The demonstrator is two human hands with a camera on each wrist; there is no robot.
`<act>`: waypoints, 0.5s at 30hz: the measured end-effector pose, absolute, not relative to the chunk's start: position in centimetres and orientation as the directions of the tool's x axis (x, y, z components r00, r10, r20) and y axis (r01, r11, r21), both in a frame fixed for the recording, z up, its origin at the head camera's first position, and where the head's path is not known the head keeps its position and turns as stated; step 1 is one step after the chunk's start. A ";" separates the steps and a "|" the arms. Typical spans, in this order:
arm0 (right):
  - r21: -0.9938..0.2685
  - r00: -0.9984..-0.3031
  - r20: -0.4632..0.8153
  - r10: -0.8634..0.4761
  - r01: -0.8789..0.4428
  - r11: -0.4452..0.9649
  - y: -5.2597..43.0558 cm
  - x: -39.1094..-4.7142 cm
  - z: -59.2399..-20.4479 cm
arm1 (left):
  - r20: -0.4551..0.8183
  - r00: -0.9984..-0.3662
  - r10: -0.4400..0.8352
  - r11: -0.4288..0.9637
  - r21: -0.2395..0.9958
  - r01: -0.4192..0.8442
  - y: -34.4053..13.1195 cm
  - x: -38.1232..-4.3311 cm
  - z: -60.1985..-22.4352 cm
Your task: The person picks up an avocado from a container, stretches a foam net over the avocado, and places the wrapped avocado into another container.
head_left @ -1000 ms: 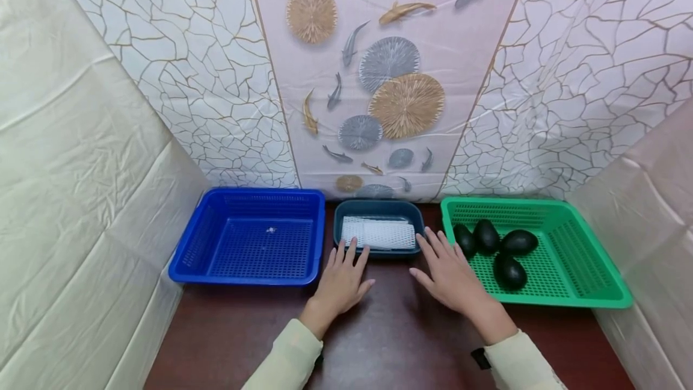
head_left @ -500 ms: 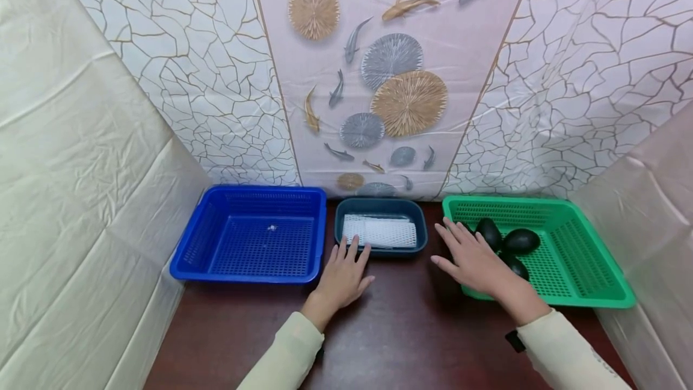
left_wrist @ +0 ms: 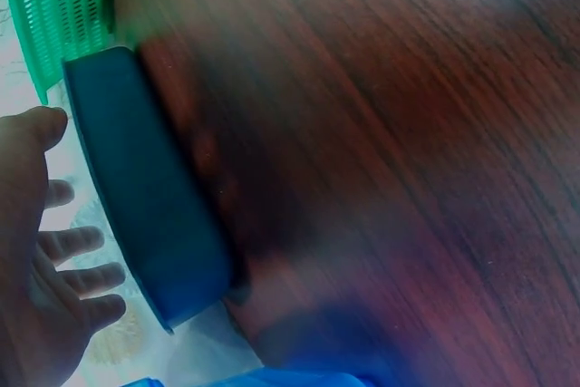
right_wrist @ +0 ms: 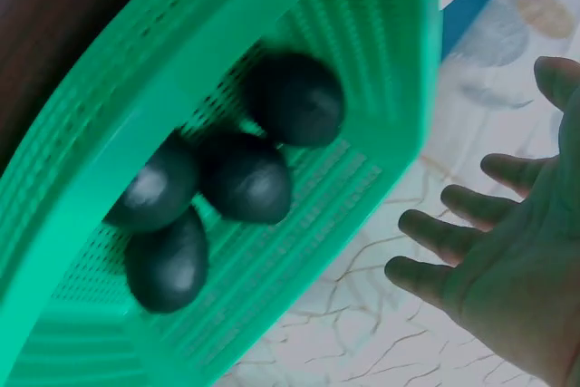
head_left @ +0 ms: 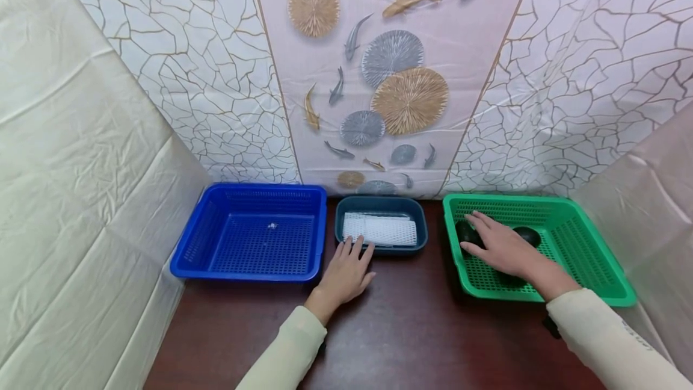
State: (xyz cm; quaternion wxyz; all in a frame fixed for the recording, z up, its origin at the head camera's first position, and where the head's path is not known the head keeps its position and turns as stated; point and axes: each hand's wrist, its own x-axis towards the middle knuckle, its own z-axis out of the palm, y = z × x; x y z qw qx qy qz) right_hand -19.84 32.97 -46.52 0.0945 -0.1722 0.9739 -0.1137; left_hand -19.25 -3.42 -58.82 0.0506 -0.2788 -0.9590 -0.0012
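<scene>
My left hand (head_left: 344, 272) has its fingers spread at the front rim of a small dark teal tray (head_left: 397, 251). White foam fruit nets (head_left: 387, 230) lie flat inside that tray. Over the green basket (head_left: 574, 300), my right hand (head_left: 503, 248) hovers with relaxed, straight fingers and nothing in it. Several smooth, black, egg-shaped fruits (right_wrist: 294, 99) are grouped in the basket; the right hand hides part of them in the head view. In the right wrist view the fingers (right_wrist: 471, 210) appear apart from the fruits.
A blue basket (head_left: 314, 278) stands on the left, with a small white scrap (head_left: 272, 226) on its floor. All the containers line up along the patterned back cloth (head_left: 260, 125). The dark red-brown tabletop (head_left: 400, 330) extends in front, between pale fabric side walls.
My right hand has moved right, from beside the small tray to over the fruits in the green basket. The left hand has stayed nearly in place at the tray's rim.
</scene>
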 end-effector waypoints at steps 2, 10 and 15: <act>-0.250 -0.926 -0.167 -0.340 -0.294 0.923 33.7 -20.1 -46.6 | 0.085 -0.840 0.537 0.844 -0.033 0.536 -3.4 -19.3 -58.9; -0.277 -0.901 -0.329 -0.283 -0.195 0.941 35.9 -21.2 -46.6 | 0.073 -0.834 0.548 0.837 -0.058 0.545 -3.3 -19.5 -59.4; -0.270 -0.861 -0.445 -0.247 -0.134 0.953 37.4 -21.9 -46.7 | 0.085 -0.829 0.552 0.833 -0.080 0.547 -3.3 -19.6 -59.9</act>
